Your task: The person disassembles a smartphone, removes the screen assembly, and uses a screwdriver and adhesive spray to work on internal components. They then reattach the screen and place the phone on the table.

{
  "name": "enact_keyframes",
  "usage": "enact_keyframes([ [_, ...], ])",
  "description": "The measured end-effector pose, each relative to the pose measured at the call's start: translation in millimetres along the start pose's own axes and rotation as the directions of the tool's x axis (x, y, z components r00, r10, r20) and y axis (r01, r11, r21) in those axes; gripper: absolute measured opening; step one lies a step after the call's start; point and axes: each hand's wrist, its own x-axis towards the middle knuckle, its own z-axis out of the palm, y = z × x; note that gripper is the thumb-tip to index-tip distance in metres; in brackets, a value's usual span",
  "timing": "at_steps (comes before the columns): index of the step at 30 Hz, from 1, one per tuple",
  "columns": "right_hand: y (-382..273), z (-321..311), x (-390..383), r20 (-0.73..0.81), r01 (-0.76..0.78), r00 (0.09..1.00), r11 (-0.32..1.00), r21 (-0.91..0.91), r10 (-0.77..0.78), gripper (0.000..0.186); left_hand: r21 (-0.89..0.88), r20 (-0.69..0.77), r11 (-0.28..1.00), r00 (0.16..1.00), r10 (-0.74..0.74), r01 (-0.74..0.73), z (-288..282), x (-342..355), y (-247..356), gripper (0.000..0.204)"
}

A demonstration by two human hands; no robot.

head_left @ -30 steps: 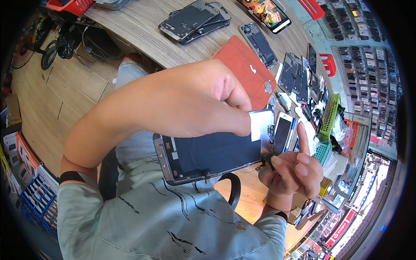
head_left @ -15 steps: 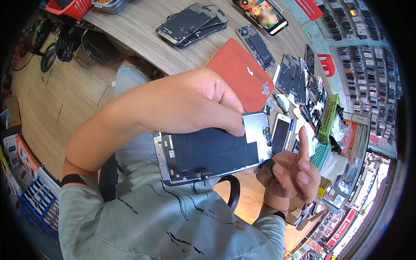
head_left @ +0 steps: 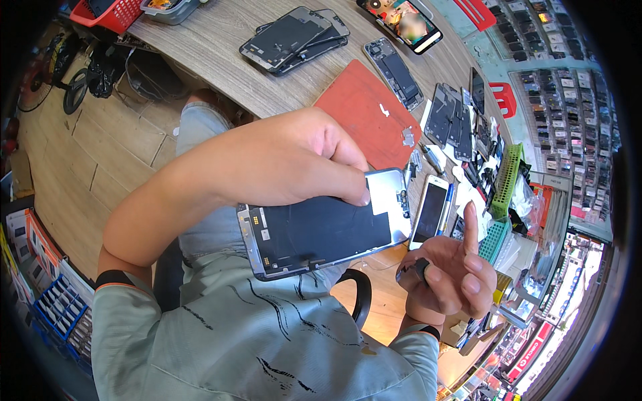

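My left hand (head_left: 328,160) grips a phone screen panel (head_left: 314,230) by its far edge, thumb on the back face and fingers curled behind it. The panel shows a black back, a silvery metal patch at its right end and small gold contacts at its left end. It is held tilted in front of my shirt. Right of the panel and apart from it, my right hand (head_left: 451,277) pinches a small dark piece (head_left: 421,267) between thumb and a bent finger; the index finger points up. What the piece is cannot be made out.
Beyond my hands, a red mat (head_left: 368,113) lies on the wooden table (head_left: 214,50). Stacked screen panels (head_left: 287,40), an opened phone (head_left: 394,73), a lit phone (head_left: 404,23) and a white phone (head_left: 431,208) surround it. Green baskets (head_left: 506,180) stand at right.
The panel has shifted slightly left and up with my left hand. My right hand, with the dark piece, has come away from the panel's right corner, leaving a gap.
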Motion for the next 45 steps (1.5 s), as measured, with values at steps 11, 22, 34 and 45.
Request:
enact_keyframes([
  [11, -8.2, 8.1, 26.0, -0.052, -0.218, 0.973, 0.97, 0.104, 0.224, 0.018, -0.025, -0.161, 0.992, 0.98, 0.118, -0.123, -10.6, -4.2, -19.6, 0.021],
  [22, -18.7, 53.8, -8.0, -0.187, -0.5, 0.769, 0.757, 0.42, 0.611, 0.032, -0.031, -0.396, 0.996, 0.916, 0.065, -0.084, -42.2, -14.4, -29.4, 0.023],
  [34, -0.1, 111.8, 12.8, -0.167, -0.509, 0.784, 0.773, 0.379, 0.598, 0.035, 0.045, -0.519, 0.974, 0.828, 0.214, -0.224, -89.9, -32.7, -0.6, 0.03],
  [45, 4.3, 118.9, 0.2, -0.111, -0.574, 0.736, 0.703, 0.42, 0.668, 0.027, 0.577, -0.659, 0.817, 0.606, 0.444, 0.029, -182.3, 5.7, 65.0, 0.05],
])
